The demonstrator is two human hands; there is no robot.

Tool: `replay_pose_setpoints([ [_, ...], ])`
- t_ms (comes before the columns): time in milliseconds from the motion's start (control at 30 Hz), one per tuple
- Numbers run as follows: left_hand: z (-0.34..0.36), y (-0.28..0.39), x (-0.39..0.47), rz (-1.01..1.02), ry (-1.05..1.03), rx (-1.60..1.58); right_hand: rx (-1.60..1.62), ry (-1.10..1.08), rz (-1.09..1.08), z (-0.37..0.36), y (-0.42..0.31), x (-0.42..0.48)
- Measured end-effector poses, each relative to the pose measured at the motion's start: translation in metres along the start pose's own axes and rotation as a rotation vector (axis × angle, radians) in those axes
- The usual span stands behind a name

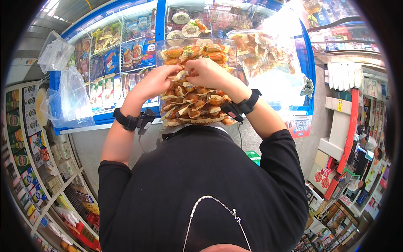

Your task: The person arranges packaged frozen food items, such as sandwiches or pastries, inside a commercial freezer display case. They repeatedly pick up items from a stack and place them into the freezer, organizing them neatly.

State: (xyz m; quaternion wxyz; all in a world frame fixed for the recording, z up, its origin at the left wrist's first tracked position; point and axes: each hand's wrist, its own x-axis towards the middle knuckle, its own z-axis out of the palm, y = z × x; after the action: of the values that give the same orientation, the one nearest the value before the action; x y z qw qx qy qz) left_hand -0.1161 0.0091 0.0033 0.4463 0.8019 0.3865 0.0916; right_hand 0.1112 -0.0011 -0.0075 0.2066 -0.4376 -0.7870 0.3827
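Before me a clear plastic bin (pixel 231 45) holds rows of small sealed food packets (pixel 195 105) with orange-brown contents and cream-coloured edges. It rests at the front of a blue-framed display freezer (pixel 160 19). Over the upper middle of the rows, my left hand (pixel 154 82) and my right hand (pixel 209 74) face each other with bent fingers. One packet (pixel 181 76) lies between their fingertips; whether either hand grips it is unclear. Right of the bin, a large clear bag (pixel 261 50) of similar packets lies on the freezer. Each wrist wears a black strap with a small device.
A crumpled clear plastic bag (pixel 70 97) and clear plastic containers (pixel 56 52) are on the freezer's left side. A grey glove (pixel 307 86) hangs at its right edge. Stocked shelves (pixel 47 201) line the left; a counter with a red edge (pixel 348 138) stands right.
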Motion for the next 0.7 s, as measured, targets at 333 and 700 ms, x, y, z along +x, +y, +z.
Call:
replay_pose_setpoints([
  [333,-0.024,-0.003,-0.018,0.102,-0.244,0.257,-0.073,0.037,0.021,0.006,0.000,0.000],
  [700,-0.027,0.005,-0.016,0.107,-0.201,0.289,-0.052,0.146,-0.012,0.013,0.008,0.001],
])
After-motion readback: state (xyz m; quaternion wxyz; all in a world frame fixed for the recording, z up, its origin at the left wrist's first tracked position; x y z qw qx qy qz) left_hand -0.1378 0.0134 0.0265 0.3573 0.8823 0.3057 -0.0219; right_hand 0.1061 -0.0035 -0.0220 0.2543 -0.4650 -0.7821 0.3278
